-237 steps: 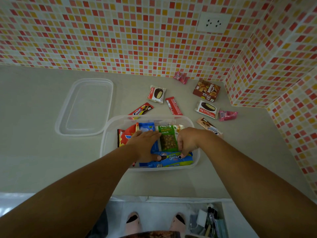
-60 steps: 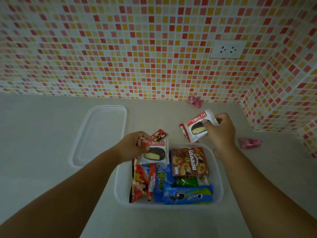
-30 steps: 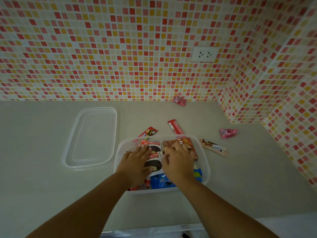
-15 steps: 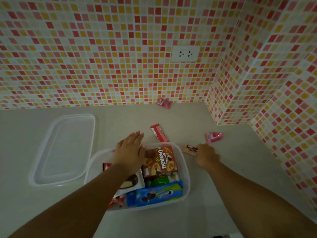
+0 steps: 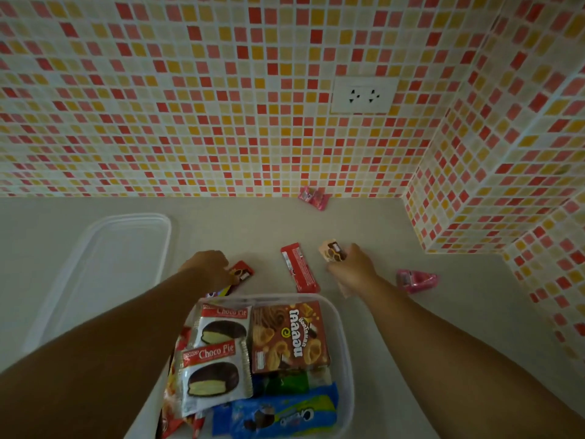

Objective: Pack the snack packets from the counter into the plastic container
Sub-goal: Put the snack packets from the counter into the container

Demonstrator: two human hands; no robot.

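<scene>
The clear plastic container (image 5: 343,337) sits at the near edge of the counter, filled with two Choco Pie packets (image 5: 215,353), a brown biscuit box (image 5: 289,335), a blue cookie packet (image 5: 278,415) and other snacks. My right hand (image 5: 354,270) grips a beige snack packet (image 5: 334,250), lifted just off the counter. My left hand (image 5: 209,269) reaches past the container's far rim and its fingers lie on a small red and black packet (image 5: 243,271). A red bar packet (image 5: 299,267) lies between my hands.
The container's clear lid (image 5: 104,267) lies on the counter to the left. A pink packet (image 5: 416,280) lies right of my right hand, another pink packet (image 5: 313,198) at the tiled back wall. A tiled corner column (image 5: 474,185) juts out at the right.
My left hand left the container and reached forward onto the red and black packet. My right hand closed round the beige packet and raised it.
</scene>
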